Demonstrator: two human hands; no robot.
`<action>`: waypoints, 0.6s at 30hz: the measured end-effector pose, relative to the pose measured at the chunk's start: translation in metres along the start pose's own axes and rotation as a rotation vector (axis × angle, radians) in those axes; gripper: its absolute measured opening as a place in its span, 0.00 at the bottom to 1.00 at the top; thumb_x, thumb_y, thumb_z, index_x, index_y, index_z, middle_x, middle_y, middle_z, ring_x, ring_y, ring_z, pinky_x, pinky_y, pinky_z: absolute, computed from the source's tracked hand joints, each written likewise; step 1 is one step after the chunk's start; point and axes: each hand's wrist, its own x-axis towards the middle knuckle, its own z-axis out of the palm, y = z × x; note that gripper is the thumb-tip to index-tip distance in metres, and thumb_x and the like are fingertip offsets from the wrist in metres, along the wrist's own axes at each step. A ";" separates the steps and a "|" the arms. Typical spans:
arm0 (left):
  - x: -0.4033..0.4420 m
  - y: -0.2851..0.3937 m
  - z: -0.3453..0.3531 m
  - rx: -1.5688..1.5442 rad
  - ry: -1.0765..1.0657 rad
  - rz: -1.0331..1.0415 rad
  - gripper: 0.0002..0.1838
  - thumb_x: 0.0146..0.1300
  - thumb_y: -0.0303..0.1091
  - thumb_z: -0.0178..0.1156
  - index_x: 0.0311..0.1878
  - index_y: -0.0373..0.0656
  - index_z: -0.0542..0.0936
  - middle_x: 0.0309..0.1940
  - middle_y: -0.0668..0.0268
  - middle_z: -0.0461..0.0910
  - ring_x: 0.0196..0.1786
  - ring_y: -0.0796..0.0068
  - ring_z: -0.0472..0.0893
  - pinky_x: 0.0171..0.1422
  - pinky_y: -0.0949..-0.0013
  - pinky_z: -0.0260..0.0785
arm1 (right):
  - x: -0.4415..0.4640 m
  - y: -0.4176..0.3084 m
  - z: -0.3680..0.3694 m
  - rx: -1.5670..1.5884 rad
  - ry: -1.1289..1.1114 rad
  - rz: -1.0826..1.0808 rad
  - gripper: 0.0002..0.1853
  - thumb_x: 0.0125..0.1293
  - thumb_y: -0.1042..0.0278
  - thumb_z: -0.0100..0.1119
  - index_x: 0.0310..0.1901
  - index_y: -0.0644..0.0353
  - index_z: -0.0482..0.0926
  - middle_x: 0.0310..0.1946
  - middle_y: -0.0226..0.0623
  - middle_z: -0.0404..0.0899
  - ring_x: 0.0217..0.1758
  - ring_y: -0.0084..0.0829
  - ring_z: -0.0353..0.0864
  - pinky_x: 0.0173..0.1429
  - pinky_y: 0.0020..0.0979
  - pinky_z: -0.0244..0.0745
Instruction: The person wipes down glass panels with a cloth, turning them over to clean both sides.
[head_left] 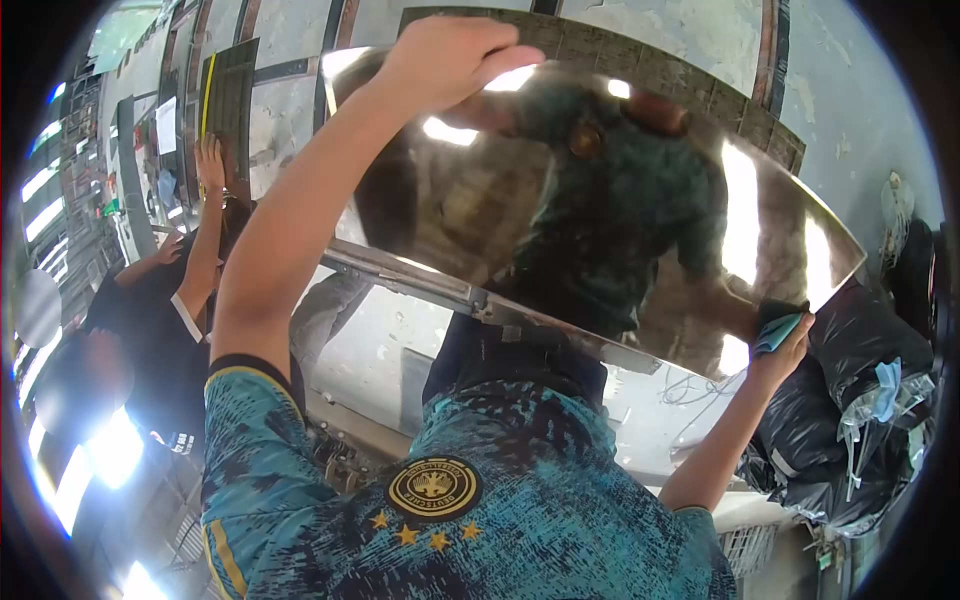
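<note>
Glossy panel [470,200] lies in front of the wearer in the head view, spanning from the middle of the scene to the right. Bent over its far left part, the left forearm hides some of that edge. The left hand [460,60] is curled at the far edge; I cannot tell whether its grip pinches the panel. At the near right, the right hand [785,350] grips a blue cloth [778,332] pressed against the panel's edge, the fingers closed on it.

Beyond the far edge, a brownish board [640,50] sticks out. Black bags [800,420] crowd the right side close to the right arm, and thin wire [700,388] lies in loose loops near the panel. On the left, a co-worker's hand [210,165] touches a dark upright board [228,90] with a yellow strip.

Smooth and mirror-like, the panel has a bowed far edge and reflects the wearer's torso. The board is seamed, the bags shiny, creased plastic, the cloth soft and folded.
</note>
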 end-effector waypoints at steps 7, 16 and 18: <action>-0.101 0.056 -0.057 0.006 0.141 0.025 0.24 0.59 0.55 0.63 0.25 0.43 0.73 0.21 0.64 0.71 0.26 0.59 0.75 0.27 0.62 0.66 | -0.037 0.077 -0.037 -0.046 0.222 -0.265 0.35 0.78 0.41 0.38 0.64 0.72 0.70 0.53 0.49 0.77 0.55 0.38 0.76 0.59 0.41 0.74; -0.180 0.121 -0.100 0.176 0.328 0.199 0.28 0.57 0.62 0.62 0.21 0.46 0.70 0.17 0.70 0.65 0.19 0.69 0.68 0.21 0.69 0.58 | -0.071 0.114 -0.093 0.862 -0.293 0.023 0.29 0.68 0.35 0.51 0.50 0.56 0.73 0.44 0.37 0.76 0.48 0.38 0.78 0.61 0.50 0.74; -0.196 0.137 -0.105 0.176 0.383 0.208 0.28 0.54 0.61 0.65 0.20 0.49 0.66 0.16 0.73 0.60 0.19 0.74 0.64 0.20 0.72 0.53 | -0.072 0.116 -0.097 0.802 -0.266 0.010 0.27 0.67 0.35 0.52 0.46 0.55 0.74 0.40 0.35 0.77 0.46 0.36 0.79 0.60 0.50 0.74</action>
